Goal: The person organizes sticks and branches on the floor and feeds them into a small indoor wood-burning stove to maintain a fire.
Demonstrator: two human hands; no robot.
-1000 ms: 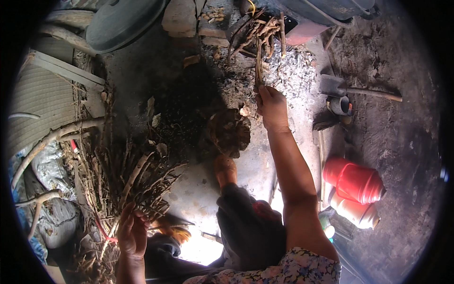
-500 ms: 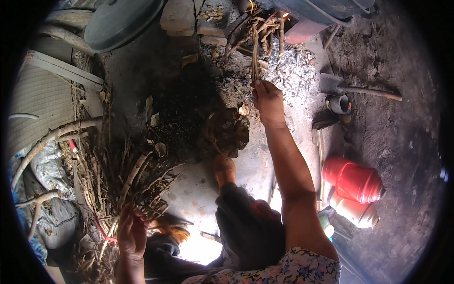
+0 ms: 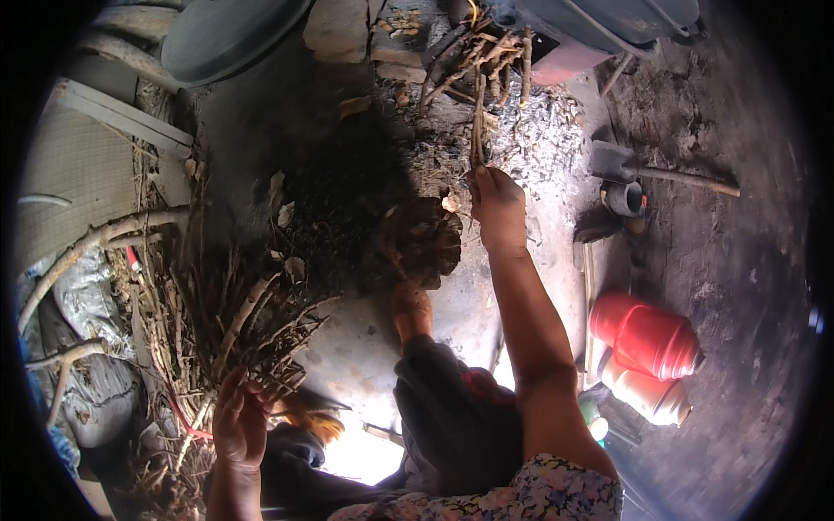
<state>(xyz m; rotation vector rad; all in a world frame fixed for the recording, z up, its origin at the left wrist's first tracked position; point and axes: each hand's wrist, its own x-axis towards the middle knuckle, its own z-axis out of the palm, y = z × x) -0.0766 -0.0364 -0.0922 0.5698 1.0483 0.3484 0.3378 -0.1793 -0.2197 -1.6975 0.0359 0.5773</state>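
Note:
My right hand [image 3: 501,208] is closed around a few thin sticks [image 3: 478,130] and reaches far forward over ash. Their far ends touch or overlap a jumble of branches [image 3: 499,61] at the stove's mouth; exactly where they end is hard to make out. Low on the left, my left hand [image 3: 239,421] has its fingers loosely bent and apart, with nothing visible in them. It hovers beside a large heap of twigs and branches [image 3: 239,330]. A dark, rough chunk like a wood stump [image 3: 426,243] lies on the floor before my foot.
A dark pot or basin [image 3: 599,22] sits above the stove. To the right are a small shovel [image 3: 614,161], a metal cup [image 3: 622,198], a red flask-like container [image 3: 643,334] and a paler one [image 3: 647,386]. A round dark lid [image 3: 230,39] stands far left; bricks [image 3: 337,30] lie beyond.
My right hand has drawn back slightly toward me with the sticks, whose far ends sit a little nearer. The orange glow at the stove is no longer visible. My left hand has hardly moved.

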